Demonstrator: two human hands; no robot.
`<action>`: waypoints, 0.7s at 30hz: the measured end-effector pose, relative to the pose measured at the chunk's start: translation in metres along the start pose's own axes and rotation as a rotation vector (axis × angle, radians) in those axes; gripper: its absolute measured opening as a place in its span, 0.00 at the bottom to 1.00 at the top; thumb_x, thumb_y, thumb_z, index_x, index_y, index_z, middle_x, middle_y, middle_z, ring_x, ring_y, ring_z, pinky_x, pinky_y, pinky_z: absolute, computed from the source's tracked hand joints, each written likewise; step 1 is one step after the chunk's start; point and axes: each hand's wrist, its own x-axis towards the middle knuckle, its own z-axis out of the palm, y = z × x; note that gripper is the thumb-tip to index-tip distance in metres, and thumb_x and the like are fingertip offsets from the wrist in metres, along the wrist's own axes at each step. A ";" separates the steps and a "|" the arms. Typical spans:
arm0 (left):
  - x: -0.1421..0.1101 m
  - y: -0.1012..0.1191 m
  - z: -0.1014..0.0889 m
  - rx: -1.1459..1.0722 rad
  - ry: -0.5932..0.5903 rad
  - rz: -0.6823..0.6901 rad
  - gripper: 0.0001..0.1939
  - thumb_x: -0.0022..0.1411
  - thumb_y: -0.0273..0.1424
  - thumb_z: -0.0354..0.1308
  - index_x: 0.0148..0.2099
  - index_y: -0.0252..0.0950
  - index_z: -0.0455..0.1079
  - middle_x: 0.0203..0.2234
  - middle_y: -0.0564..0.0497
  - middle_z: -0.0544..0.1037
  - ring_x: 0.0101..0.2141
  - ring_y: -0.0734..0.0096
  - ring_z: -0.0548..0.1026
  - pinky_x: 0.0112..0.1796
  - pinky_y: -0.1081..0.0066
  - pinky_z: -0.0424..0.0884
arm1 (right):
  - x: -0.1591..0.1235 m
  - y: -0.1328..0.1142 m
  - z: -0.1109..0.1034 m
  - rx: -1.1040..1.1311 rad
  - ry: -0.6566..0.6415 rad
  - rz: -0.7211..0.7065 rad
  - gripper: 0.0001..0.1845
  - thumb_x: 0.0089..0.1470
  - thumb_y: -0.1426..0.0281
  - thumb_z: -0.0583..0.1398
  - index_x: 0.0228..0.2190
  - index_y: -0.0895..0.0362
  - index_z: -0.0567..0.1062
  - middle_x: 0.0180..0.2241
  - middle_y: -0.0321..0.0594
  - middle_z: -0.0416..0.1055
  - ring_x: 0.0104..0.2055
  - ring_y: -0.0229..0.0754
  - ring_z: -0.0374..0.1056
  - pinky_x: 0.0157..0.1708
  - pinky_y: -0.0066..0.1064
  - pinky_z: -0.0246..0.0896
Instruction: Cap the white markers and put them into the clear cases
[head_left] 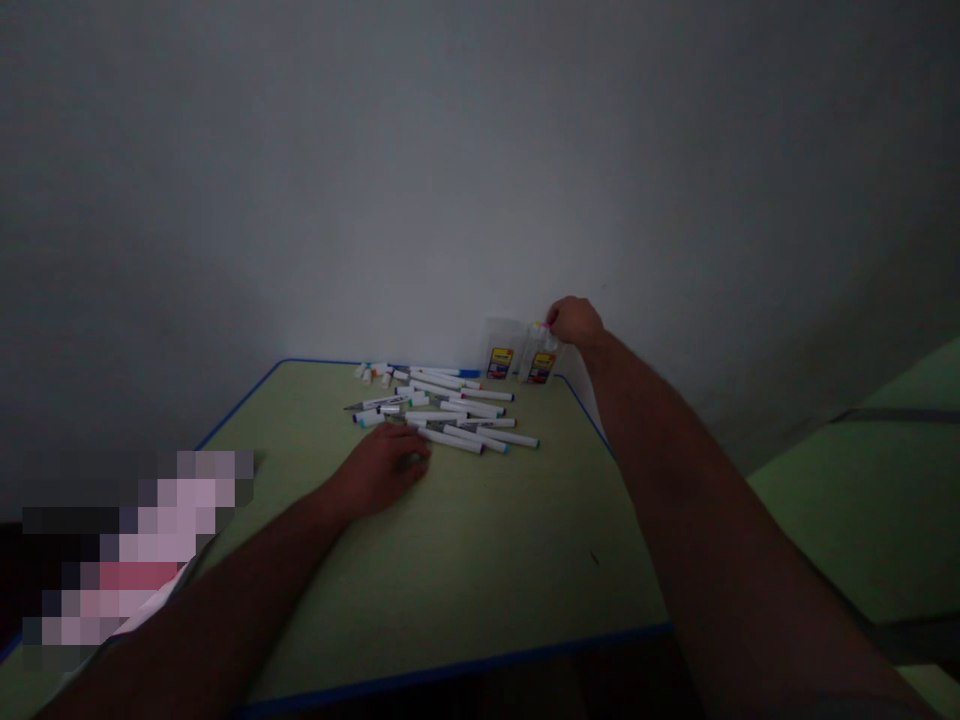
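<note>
My right hand (576, 322) is at the top of the right-hand clear plastic case (531, 355), its fingers pinched on a marker with a pink end (546, 326). A yellow-ended marker (536, 325) stands in the same case. Just left of it is a second clear case (501, 335) with a similar yellow and dark label. My left hand (386, 465) rests on the table at the near edge of a loose pile of white markers (457, 415), fingers loosely bent and apart. Some of its fingertips are hard to make out in the dim light.
The pale green table (465, 560) has a blue edge and stands against a grey wall (450, 180). Several short white caps or marker ends (367, 374) lie at the back left. A pixelated patch (150, 550) covers something at the left. Another green surface (885, 490) is at the right.
</note>
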 end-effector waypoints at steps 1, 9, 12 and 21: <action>0.000 0.000 0.000 -0.004 0.002 -0.001 0.08 0.61 0.32 0.58 0.40 0.40 0.78 0.43 0.46 0.81 0.46 0.57 0.76 0.51 0.54 0.69 | 0.000 0.000 0.000 0.003 0.001 -0.001 0.13 0.46 0.79 0.64 0.35 0.56 0.84 0.39 0.48 0.80 0.42 0.49 0.75 0.45 0.38 0.71; 0.000 0.002 0.000 0.020 0.017 0.013 0.07 0.61 0.31 0.58 0.40 0.39 0.78 0.41 0.45 0.81 0.45 0.58 0.76 0.49 0.55 0.70 | 0.001 0.001 0.002 0.045 0.008 0.026 0.12 0.46 0.78 0.66 0.36 0.57 0.83 0.40 0.49 0.79 0.43 0.48 0.75 0.44 0.36 0.70; 0.000 0.001 0.000 0.032 0.015 0.039 0.07 0.62 0.31 0.58 0.40 0.38 0.77 0.40 0.45 0.81 0.44 0.59 0.76 0.48 0.56 0.70 | 0.001 0.002 0.002 0.037 0.004 0.034 0.12 0.46 0.76 0.67 0.36 0.57 0.83 0.41 0.48 0.79 0.43 0.48 0.75 0.44 0.37 0.70; 0.000 0.004 -0.003 0.029 -0.005 0.020 0.08 0.62 0.31 0.58 0.39 0.38 0.77 0.41 0.45 0.81 0.44 0.58 0.76 0.49 0.55 0.70 | -0.002 -0.002 -0.006 0.009 -0.001 0.062 0.13 0.46 0.76 0.67 0.38 0.57 0.83 0.42 0.48 0.79 0.45 0.51 0.74 0.48 0.41 0.69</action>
